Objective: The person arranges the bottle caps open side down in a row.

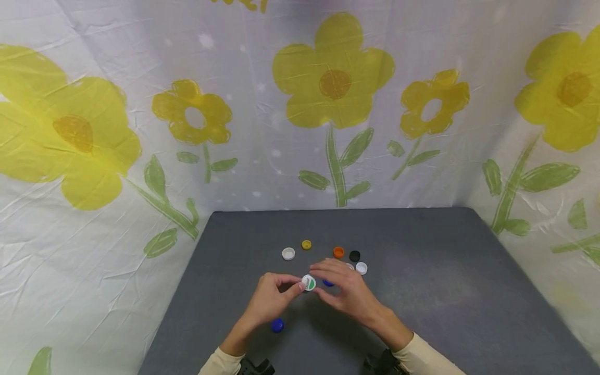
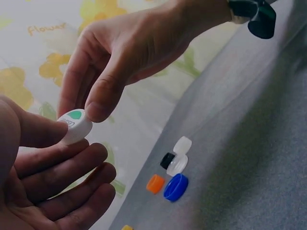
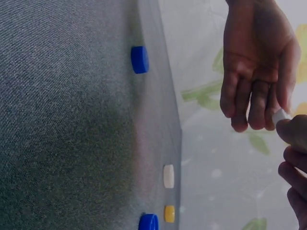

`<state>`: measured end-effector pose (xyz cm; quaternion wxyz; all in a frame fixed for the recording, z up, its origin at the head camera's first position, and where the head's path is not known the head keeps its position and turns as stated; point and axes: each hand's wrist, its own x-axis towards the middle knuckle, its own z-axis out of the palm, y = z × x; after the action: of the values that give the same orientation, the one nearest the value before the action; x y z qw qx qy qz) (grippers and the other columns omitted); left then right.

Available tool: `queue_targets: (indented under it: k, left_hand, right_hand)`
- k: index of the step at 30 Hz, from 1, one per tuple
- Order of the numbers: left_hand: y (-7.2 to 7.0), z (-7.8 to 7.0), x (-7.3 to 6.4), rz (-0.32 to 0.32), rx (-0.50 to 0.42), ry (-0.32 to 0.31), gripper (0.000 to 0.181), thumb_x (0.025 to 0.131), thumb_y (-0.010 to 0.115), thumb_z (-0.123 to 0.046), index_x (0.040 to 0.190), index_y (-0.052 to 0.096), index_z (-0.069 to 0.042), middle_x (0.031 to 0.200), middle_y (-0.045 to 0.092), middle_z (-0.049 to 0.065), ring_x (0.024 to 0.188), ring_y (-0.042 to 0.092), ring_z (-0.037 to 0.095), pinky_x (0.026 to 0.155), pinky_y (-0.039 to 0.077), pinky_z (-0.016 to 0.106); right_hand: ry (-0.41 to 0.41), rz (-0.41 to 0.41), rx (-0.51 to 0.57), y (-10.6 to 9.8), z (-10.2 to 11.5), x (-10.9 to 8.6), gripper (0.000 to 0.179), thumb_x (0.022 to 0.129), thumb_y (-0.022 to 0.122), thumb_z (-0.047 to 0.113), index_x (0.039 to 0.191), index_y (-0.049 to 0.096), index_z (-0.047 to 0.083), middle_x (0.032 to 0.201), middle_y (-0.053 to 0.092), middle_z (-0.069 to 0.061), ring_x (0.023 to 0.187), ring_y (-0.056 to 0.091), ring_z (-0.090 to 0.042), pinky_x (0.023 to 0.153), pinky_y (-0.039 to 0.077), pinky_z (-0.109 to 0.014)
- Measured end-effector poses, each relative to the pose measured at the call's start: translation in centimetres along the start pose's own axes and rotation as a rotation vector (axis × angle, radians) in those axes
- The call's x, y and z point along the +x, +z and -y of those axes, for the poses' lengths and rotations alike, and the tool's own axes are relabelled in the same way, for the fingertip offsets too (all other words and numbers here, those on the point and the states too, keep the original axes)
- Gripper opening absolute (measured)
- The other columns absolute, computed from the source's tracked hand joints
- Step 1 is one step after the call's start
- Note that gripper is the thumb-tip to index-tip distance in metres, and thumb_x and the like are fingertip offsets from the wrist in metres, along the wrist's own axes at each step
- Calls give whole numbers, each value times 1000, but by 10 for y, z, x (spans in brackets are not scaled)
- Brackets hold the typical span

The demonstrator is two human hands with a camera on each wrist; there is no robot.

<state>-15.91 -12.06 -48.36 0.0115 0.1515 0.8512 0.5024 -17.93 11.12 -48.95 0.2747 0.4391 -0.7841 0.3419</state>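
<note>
A white bottle cap [image 1: 309,283] with a green mark is held up between both hands over the dark table. My left hand [image 1: 272,299] pinches its left edge with thumb and index finger; in the left wrist view the other fingers extend below the cap [image 2: 76,127]. On the opposite edge, my right hand [image 1: 349,291] has its thumb against the cap and its fingers around the far side. A blue cap [image 1: 278,325] lies near the left wrist. Another blue cap [image 2: 176,187] lies beneath the right hand, partly hidden in the head view.
Farther back on the grey table [image 1: 422,312] lie a white cap [image 1: 288,253], a yellow cap [image 1: 307,245], an orange cap [image 1: 338,252], a black cap [image 1: 354,255] and another white cap [image 1: 361,268]. A clear whitish cap [image 2: 177,165] sits among them. A flowered cloth [image 1: 253,156] hangs behind.
</note>
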Motion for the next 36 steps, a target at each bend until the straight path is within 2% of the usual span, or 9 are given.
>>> queue_targets:
  k: [4,7,9,12,16,21,25,31,36]
  left_hand:
    - [0,0,0,26,0,-12,24,93,70,-38,98,80,-16,89,77,-7,77,67,9,68,52,23]
    - [-1,-2,0,23,7,33,22,93,72,-34,103,79,-16,95,77,-6,83,71,10,74,57,28]
    - [-1,-5,-1,7,34,95,22,92,74,-28,109,77,-15,102,77,-5,89,73,11,79,59,33]
    - [-3,-8,-2,-27,120,234,29,88,78,-19,116,75,-13,110,76,-2,100,73,13,86,58,38]
    - [-5,-12,-2,-68,271,393,34,83,82,-17,116,75,-12,114,75,-2,106,71,14,88,57,35]
    - [-7,-13,-1,-80,403,495,30,81,85,-19,110,77,-15,107,76,-4,102,71,12,86,57,34]
    - [-10,-12,-4,-30,503,516,27,79,86,-20,105,78,-15,100,77,-5,98,70,13,85,57,35]
    - [-8,-4,-9,99,649,443,21,82,84,-23,101,78,-16,97,76,-6,102,67,16,87,56,36]
    - [-5,6,-12,159,705,420,19,82,83,-24,99,78,-16,96,75,-6,100,67,15,86,56,34]
  right_hand:
    - [-26,12,-9,-1,0,1,41,78,86,14,117,73,8,120,72,-6,116,67,-21,104,49,-46]
    - [-12,24,-30,-2,1,1,40,80,85,17,117,72,9,119,72,-4,115,67,-22,103,49,-46]
    - [8,33,-43,-3,2,1,40,81,84,19,119,72,11,119,72,-3,116,67,-22,103,49,-46]
    - [42,48,-47,-6,3,1,39,83,83,21,119,71,13,120,72,-1,117,66,-21,103,49,-46]
    - [74,67,-36,-8,4,1,37,84,82,24,118,73,13,120,72,0,117,66,-21,102,50,-47]
    - [94,99,-15,-6,7,0,33,85,81,26,116,73,14,117,72,2,115,66,-20,97,53,-44]
    - [110,152,-14,0,10,-3,30,86,81,26,112,75,15,116,73,1,114,66,-18,98,53,-42]
    - [101,227,-36,14,12,-12,26,86,80,24,109,76,14,113,73,1,110,67,-15,96,54,-38]
    - [91,251,-55,24,16,-18,26,84,81,24,107,76,13,110,74,0,106,68,-15,93,54,-35]
